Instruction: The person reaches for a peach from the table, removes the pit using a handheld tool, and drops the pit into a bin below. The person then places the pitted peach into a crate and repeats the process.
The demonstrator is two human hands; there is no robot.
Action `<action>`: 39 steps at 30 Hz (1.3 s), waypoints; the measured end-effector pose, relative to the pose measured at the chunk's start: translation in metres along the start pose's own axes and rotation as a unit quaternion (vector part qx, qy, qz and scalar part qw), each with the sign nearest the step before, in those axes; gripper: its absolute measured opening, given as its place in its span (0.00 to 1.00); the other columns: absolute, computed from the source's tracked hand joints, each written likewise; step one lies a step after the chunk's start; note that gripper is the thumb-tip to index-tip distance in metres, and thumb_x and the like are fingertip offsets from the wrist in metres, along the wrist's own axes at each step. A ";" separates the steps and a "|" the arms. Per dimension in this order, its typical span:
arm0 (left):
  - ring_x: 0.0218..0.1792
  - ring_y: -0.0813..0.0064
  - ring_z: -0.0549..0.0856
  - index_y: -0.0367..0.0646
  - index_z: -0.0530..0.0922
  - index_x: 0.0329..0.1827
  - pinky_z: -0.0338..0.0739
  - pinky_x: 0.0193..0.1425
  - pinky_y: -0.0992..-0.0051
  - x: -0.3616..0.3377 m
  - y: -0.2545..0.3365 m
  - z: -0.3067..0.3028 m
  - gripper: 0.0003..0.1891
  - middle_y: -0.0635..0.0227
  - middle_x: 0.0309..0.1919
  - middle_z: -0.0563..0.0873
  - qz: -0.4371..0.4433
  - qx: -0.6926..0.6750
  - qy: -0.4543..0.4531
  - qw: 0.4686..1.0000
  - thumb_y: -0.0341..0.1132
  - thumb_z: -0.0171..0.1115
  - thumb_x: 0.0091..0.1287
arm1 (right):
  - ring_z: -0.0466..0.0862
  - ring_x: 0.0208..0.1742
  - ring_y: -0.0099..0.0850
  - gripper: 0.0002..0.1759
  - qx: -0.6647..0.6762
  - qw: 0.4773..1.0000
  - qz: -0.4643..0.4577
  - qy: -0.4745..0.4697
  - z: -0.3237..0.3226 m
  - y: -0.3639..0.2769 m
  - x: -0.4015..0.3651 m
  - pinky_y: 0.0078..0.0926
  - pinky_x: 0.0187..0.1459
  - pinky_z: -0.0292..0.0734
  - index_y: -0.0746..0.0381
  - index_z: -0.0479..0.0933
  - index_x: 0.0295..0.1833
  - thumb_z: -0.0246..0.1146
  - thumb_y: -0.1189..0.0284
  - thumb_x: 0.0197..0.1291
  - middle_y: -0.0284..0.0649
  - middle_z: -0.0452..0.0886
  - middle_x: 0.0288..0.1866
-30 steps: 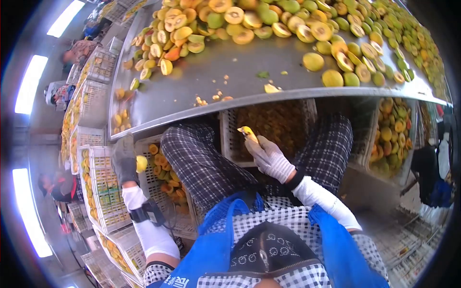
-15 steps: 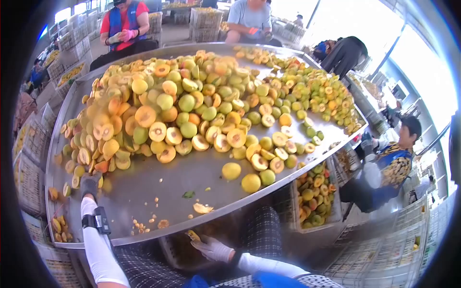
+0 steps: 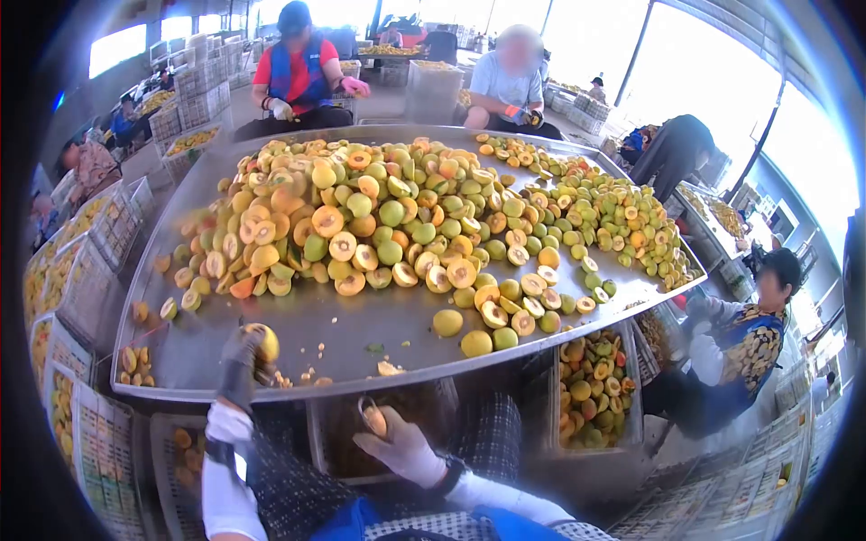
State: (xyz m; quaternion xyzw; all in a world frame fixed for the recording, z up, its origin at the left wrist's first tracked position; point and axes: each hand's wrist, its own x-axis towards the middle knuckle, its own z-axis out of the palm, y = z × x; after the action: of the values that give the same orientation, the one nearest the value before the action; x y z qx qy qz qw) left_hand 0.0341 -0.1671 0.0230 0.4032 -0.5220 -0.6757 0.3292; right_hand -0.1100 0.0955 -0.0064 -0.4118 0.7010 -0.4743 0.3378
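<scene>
My left hand (image 3: 244, 361), in a dark glove, is closed around a yellow peach (image 3: 264, 343) just above the near edge of the metal table (image 3: 207, 347). My right hand (image 3: 410, 451), in a white glove, is lower, in front of the table edge. It grips a small pitting tool (image 3: 368, 410) with a curved metal loop; something orange shows beside the loop, too small to make out. A large heap of whole and halved peaches (image 3: 361, 216) covers the back of the table. Loose pits (image 3: 311, 371) lie near the front edge.
Below the table edge stand a crate (image 3: 316, 433) between my knees, a crate of peach halves (image 3: 176, 487) at left and a full crate (image 3: 564, 433) at right. Stacked crates (image 3: 104, 451) line the left. Several co-workers sit around, one person (image 3: 735, 361) close on the right.
My left hand has come back from the heap's left end towards me and now holds a peach. My right hand has risen slightly with the tool. The view has tilted up.
</scene>
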 end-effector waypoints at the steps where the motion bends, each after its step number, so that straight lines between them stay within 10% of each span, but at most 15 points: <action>1: 0.15 0.77 0.76 0.45 0.74 0.50 0.68 0.13 0.77 -0.035 -0.001 0.024 0.16 0.66 0.26 0.80 0.025 0.008 -0.003 1.000 0.45 0.59 0.65 | 0.83 0.37 0.52 0.24 -0.008 0.999 -0.040 0.035 0.002 -0.008 0.002 0.39 0.35 0.77 0.58 0.72 0.51 0.69 0.57 0.56 0.52 0.81 0.34; 7: 0.46 0.80 0.80 0.41 0.78 0.51 0.75 0.53 0.76 -0.115 -0.114 0.081 0.20 0.69 0.45 0.82 0.079 0.007 -0.039 0.996 0.50 0.56 0.70 | 0.85 0.40 0.44 0.27 0.000 0.992 -0.119 0.052 -0.001 -0.017 -0.002 0.31 0.41 0.80 0.58 0.73 0.56 0.71 0.59 0.53 0.48 0.83 0.40; 10: 0.44 0.80 0.80 0.41 0.77 0.54 0.77 0.50 0.77 -0.147 -0.062 0.092 0.24 0.69 0.43 0.82 0.028 -0.091 -0.175 0.980 0.54 0.52 0.72 | 0.78 0.47 0.20 0.22 0.303 0.936 -0.036 -0.173 -0.027 -0.017 -0.008 0.24 0.51 0.76 0.65 0.73 0.57 0.67 0.69 0.60 0.32 0.82 0.44; 12: 0.41 0.78 0.82 0.41 0.76 0.56 0.80 0.42 0.79 -0.157 -0.043 0.096 0.27 0.68 0.44 0.83 -0.069 -0.089 -0.185 0.976 0.56 0.44 0.74 | 0.78 0.47 0.19 0.19 0.135 0.970 -0.192 -0.062 -0.026 -0.008 -0.004 0.22 0.50 0.76 0.65 0.74 0.55 0.66 0.71 0.61 0.34 0.82 0.46; 14: 0.32 0.80 0.82 0.41 0.77 0.54 0.78 0.30 0.82 -0.142 -0.061 0.100 0.26 0.68 0.41 0.83 0.007 -0.120 -0.165 0.979 0.55 0.41 0.76 | 0.77 0.43 0.17 0.14 0.091 0.980 -0.159 0.073 -0.029 -0.031 -0.013 0.19 0.46 0.75 0.65 0.74 0.51 0.65 0.71 0.63 0.32 0.80 0.42; 18: 0.41 0.66 0.87 0.40 0.74 0.53 0.85 0.39 0.71 -0.155 -0.047 0.106 0.24 0.53 0.46 0.85 0.100 0.018 -0.090 0.991 0.51 0.37 0.77 | 0.66 0.23 0.11 0.07 0.295 0.954 -0.016 0.051 -0.032 -0.020 -0.037 0.13 0.23 0.64 0.58 0.74 0.43 0.59 0.65 0.69 0.24 0.72 0.29; 21: 0.43 0.60 0.86 0.40 0.73 0.51 0.84 0.45 0.66 -0.145 -0.063 0.105 0.21 0.47 0.43 0.84 -0.052 -0.331 -0.069 0.940 0.50 0.44 0.75 | 0.65 0.23 0.12 0.12 0.223 0.974 -0.020 0.011 -0.022 -0.006 -0.054 0.14 0.24 0.61 0.60 0.75 0.43 0.56 0.63 0.71 0.24 0.71 0.26; 22: 0.43 0.60 0.86 0.40 0.73 0.51 0.84 0.45 0.66 -0.144 -0.067 0.104 0.21 0.47 0.43 0.84 -0.058 -0.328 -0.069 0.940 0.50 0.44 0.75 | 0.64 0.24 0.13 0.13 0.115 0.993 -0.019 -0.009 -0.018 -0.003 -0.059 0.15 0.24 0.60 0.61 0.76 0.43 0.56 0.62 0.71 0.25 0.70 0.25; 23: 0.44 0.58 0.86 0.39 0.74 0.52 0.84 0.47 0.64 -0.143 -0.071 0.102 0.22 0.47 0.44 0.84 -0.046 -0.311 -0.127 0.941 0.51 0.46 0.74 | 0.78 0.25 0.38 0.17 0.047 0.998 -0.031 -0.008 -0.016 -0.004 -0.060 0.33 0.30 0.73 0.64 0.76 0.44 0.57 0.58 0.68 0.49 0.77 0.26; 27: 0.42 0.51 0.85 0.37 0.74 0.53 0.82 0.49 0.57 -0.141 -0.079 0.094 0.25 0.43 0.47 0.83 -0.054 -0.330 -0.226 0.915 0.54 0.49 0.72 | 0.83 0.33 0.48 0.22 0.003 0.999 -0.034 0.003 -0.003 -0.004 -0.061 0.40 0.34 0.76 0.64 0.76 0.47 0.54 0.54 0.69 0.52 0.81 0.30; 39: 0.57 0.46 0.77 0.36 0.73 0.59 0.74 0.62 0.51 -0.133 -0.080 0.106 0.28 0.44 0.55 0.78 -0.070 -0.358 -0.318 0.875 0.51 0.56 0.65 | 0.83 0.33 0.50 0.24 -0.026 1.000 -0.004 0.004 -0.011 0.007 -0.054 0.42 0.35 0.77 0.64 0.74 0.43 0.52 0.51 0.69 0.55 0.81 0.31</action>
State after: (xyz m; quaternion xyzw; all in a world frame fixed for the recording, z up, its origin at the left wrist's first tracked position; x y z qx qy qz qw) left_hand -0.0014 0.0134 -0.0137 0.0566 -0.2916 -0.9293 0.2195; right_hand -0.0977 0.1493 -0.0051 -0.4217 0.7128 -0.4584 0.3223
